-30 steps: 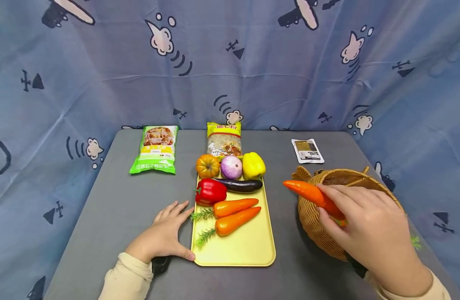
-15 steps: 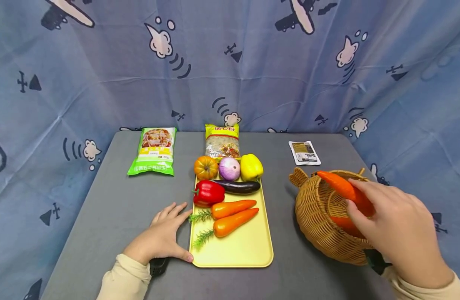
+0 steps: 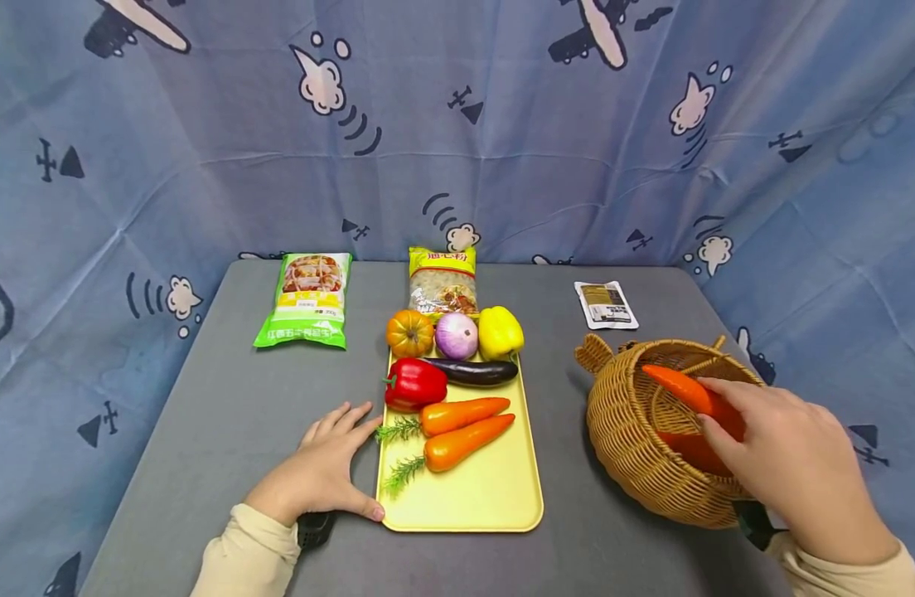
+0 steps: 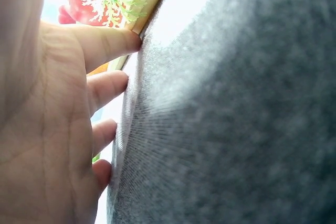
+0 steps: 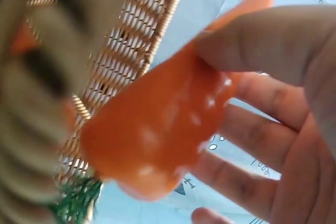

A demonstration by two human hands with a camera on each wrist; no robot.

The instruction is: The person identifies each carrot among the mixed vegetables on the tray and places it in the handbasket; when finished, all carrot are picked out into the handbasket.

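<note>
My right hand (image 3: 796, 468) pinches an orange carrot (image 3: 685, 388) between thumb and fingers, at the mouth of a wicker basket (image 3: 632, 439). Its tip points up and left; green leaves (image 5: 81, 198) show at its thick end in the right wrist view. Inside the basket lies another orange piece, partly hidden (image 3: 692, 448). My left hand (image 3: 319, 468) rests with fingers spread beside a yellow tray (image 3: 472, 506), its thumb and index finger touching the left rim. On that tray lie two carrots (image 3: 468, 442), a red bell pepper (image 3: 416, 384) and an eggplant (image 3: 476, 372).
Along the tray's far end sit a small pumpkin (image 3: 409, 333), a purple onion (image 3: 456, 336) and a yellow pepper (image 3: 501, 333). Behind them is a yellow food bag (image 3: 442, 282). A green bag (image 3: 306, 303) lies far left, a white packet (image 3: 607, 304) far right.
My right hand has carried the carrot rightward from the basket's left side to over its opening, then slightly lower. The left hand stays at the tray. The head view has shifted slightly.
</note>
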